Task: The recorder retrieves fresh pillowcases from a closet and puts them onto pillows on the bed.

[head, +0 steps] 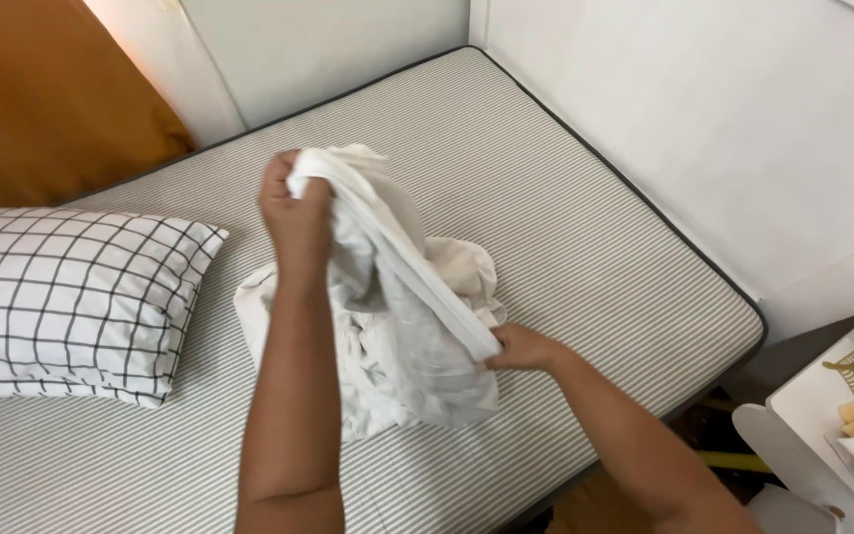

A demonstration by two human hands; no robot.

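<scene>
**Both hands gripping a white sheet over the bed**

While the bundled white sheet (pixel 397 336) rests partly on the striped mattress (pixel 565 218), the left hand (pixel 294 213) is clenched around its upper edge and lifts it. The right hand (pixel 521 348) pinches a lower hem near the bundle's right side. A checked pillow (pixel 61 297) lies to the left, apart from the sheet. An orange curtain (pixel 42 99) hangs behind.

A white sheet (pixel 402 316) hangs bunched over the striped mattress, crumpled and unfolded, its lower folds heaped in a loose pile on the bed just right of the checked pillow. One hemmed edge runs taut and slanting from a raised upper corner down to a lower one. The cloth is thin and wrinkled, with shadowed creases.
</scene>
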